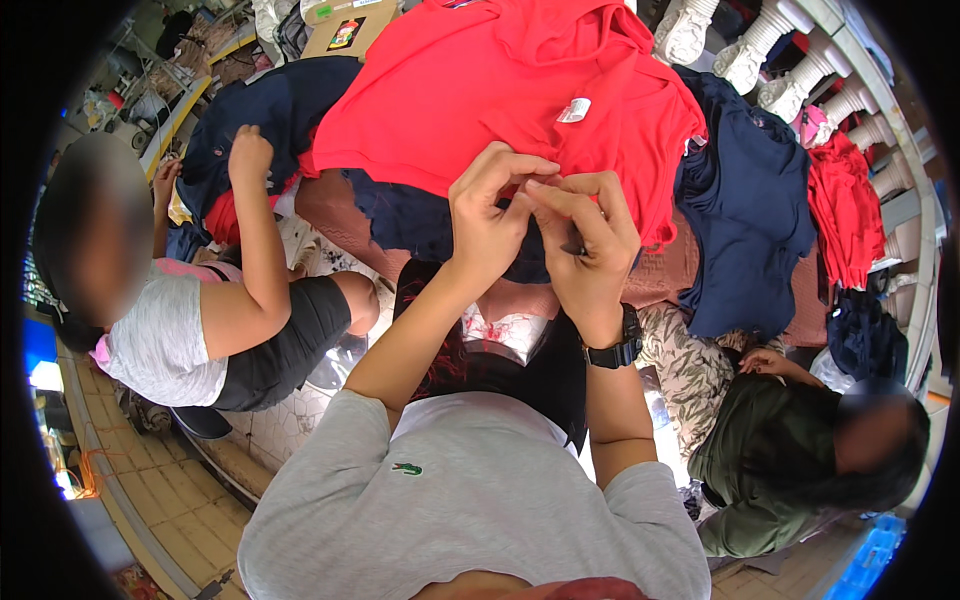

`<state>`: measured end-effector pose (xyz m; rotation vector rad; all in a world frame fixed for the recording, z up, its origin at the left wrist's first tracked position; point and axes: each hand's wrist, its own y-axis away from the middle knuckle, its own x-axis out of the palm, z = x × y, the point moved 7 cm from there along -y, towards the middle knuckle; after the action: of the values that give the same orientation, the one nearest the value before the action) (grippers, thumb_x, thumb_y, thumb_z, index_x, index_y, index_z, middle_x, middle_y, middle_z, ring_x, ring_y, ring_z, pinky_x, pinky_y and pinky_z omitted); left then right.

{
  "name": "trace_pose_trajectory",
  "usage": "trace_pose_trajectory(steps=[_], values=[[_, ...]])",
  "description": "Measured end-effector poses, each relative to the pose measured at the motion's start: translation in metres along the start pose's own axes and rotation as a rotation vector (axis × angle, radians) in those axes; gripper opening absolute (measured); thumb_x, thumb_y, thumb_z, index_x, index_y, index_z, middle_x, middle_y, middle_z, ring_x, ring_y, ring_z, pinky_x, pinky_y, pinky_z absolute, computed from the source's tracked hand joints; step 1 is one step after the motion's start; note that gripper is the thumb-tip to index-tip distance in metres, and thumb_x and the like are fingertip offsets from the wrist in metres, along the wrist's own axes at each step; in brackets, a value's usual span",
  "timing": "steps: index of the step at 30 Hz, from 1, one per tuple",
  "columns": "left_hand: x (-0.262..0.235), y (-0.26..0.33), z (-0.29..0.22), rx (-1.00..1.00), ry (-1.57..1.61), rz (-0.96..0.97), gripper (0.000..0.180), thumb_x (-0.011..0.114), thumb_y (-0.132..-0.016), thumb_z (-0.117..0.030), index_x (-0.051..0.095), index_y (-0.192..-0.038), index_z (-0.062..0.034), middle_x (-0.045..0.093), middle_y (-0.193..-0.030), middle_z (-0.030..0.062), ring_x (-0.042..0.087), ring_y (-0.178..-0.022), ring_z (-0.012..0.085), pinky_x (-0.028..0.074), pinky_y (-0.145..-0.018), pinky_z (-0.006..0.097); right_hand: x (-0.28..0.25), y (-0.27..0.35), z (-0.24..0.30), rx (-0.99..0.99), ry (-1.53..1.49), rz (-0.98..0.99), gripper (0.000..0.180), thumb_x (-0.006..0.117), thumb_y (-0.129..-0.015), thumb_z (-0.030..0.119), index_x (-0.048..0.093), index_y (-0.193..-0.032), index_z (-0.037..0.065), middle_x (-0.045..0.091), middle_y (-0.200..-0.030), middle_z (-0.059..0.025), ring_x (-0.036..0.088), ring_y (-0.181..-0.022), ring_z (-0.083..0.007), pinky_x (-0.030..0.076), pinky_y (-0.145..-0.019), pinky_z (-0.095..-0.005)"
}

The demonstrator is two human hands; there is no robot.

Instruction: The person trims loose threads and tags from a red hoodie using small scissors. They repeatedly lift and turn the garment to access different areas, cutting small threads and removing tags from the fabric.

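The person's 2 hands meet close in front of the chest, fingertips pinched together on a dark navy garment (525, 255). The left hand (485, 215) curls its fingers down onto the cloth; the right hand (590, 245), with a black wristwatch (617, 350) at its wrist, presses in from the other side, and the 2 touch. Whether the right hand also grips a small tool I cannot tell. Just beyond the hands lies a red shirt (480, 90) with a white label (574, 110), spread over more navy clothing (745, 200). To the left of the hands a seated person (200, 330) reaches onto the pile; to the right, lower down, sits another person in olive green (770, 450).
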<state>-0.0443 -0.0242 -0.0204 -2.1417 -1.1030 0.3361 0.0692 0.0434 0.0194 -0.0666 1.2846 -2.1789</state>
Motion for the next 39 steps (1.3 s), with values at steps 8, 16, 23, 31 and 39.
trace_pose_trajectory(steps=[8,16,23,31,39], values=[[-0.005,0.002,0.021,-0.254,0.365,-0.098,0.007,0.062,-0.101,-0.005,0.059,-0.104,0.001,0.065,-0.099,0.0058,0.066,-0.094,0.0128,0.054,-0.09,0.028,0.02,0.024,-0.042,0.837,-0.69,0.291,0.034,0.051,-0.106,0.036,0.059,-0.101,0.003,0.045,-0.074,0.0038,0.035,-0.06,-0.0034,0.026,-0.052,-0.0209],[-0.003,0.004,0.016,-0.34,0.373,-0.014,0.009,0.06,-0.103,-0.009,0.057,-0.103,-0.0004,0.062,-0.08,0.0038,0.06,-0.07,0.0099,0.052,-0.064,0.023,0.036,0.02,-0.059,0.986,-0.806,0.399,0.047,0.04,-0.108,0.044,0.059,-0.088,0.005,0.043,-0.067,0.0047,0.029,-0.049,-0.0029,0.02,-0.046,-0.0217],[0.001,0.005,0.013,-0.313,0.331,-0.005,0.009,0.06,-0.103,-0.01,0.057,-0.1,-0.0015,0.06,-0.075,0.0037,0.06,-0.07,0.0096,0.051,-0.07,0.024,0.039,0.014,-0.062,0.992,-0.877,0.349,0.047,0.048,-0.105,0.044,0.055,-0.076,0.008,0.04,-0.064,0.0054,0.028,-0.048,-0.0037,0.017,-0.045,-0.0229],[-0.01,0.02,0.027,-0.249,0.121,0.114,0.012,0.054,-0.105,-0.008,0.048,-0.111,-0.0002,0.062,-0.105,0.0113,0.063,-0.093,0.0126,0.051,-0.085,0.028,0.033,0.022,-0.06,0.923,-0.745,0.419,0.05,0.042,-0.106,0.045,0.049,-0.072,0.01,0.036,-0.059,0.0057,0.026,-0.047,-0.0039,0.016,-0.045,-0.0234],[0.001,0.007,0.005,-0.281,0.318,-0.041,0.031,0.049,-0.106,-0.006,0.041,-0.135,0.001,0.06,-0.117,0.0152,0.064,-0.104,0.0165,0.055,-0.092,0.033,-0.015,-0.013,-0.028,0.411,-0.114,0.033,0.021,0.068,-0.08,-0.007,0.065,-0.1,0.002,0.056,-0.083,-0.0024,0.053,-0.07,-0.0062,0.038,-0.054,-0.0213]])
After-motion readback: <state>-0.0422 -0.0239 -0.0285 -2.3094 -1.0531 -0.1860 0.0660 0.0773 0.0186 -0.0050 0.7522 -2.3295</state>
